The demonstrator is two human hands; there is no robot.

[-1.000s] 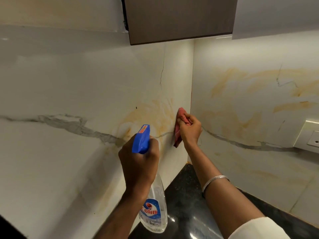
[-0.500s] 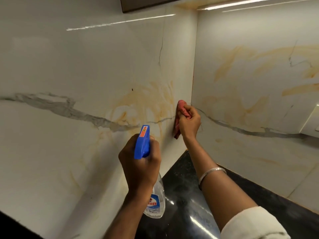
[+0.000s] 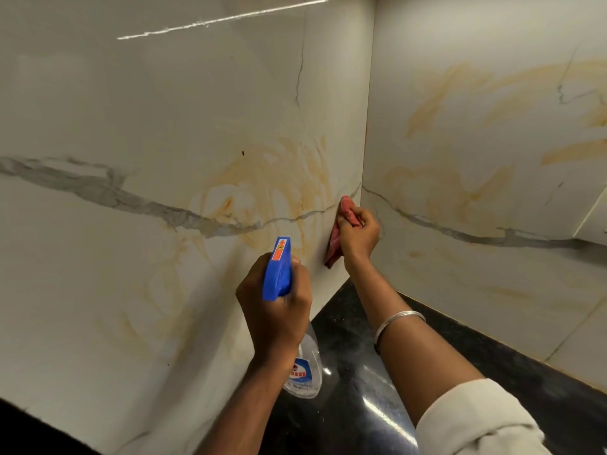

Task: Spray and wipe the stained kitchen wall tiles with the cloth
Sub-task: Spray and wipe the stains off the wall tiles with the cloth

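Little has shifted since half a second ago: right hand point(image 3: 359, 233) still grips the red cloth point(image 3: 334, 241), pressed against the stained wall tiles point(image 3: 262, 192) by the corner. Left hand point(image 3: 276, 310), nearer and to its left, clasps the spray bottle point(image 3: 277, 270) over the black worktop point(image 3: 348, 405).

**A:** How many hands?
**B:** Two: the left hand point(image 3: 276, 310) and the right hand point(image 3: 359, 233).
**A:** And things held?
**B:** One spray bottle point(image 3: 277, 267) and one red cloth point(image 3: 335, 238).
**A:** What else?
**B:** One bangle point(image 3: 397, 320) and one white sleeve point(image 3: 476, 421). Two stained tile walls, left wall point(image 3: 131, 93) and right wall point(image 3: 492, 44), and one black counter point(image 3: 345, 339).
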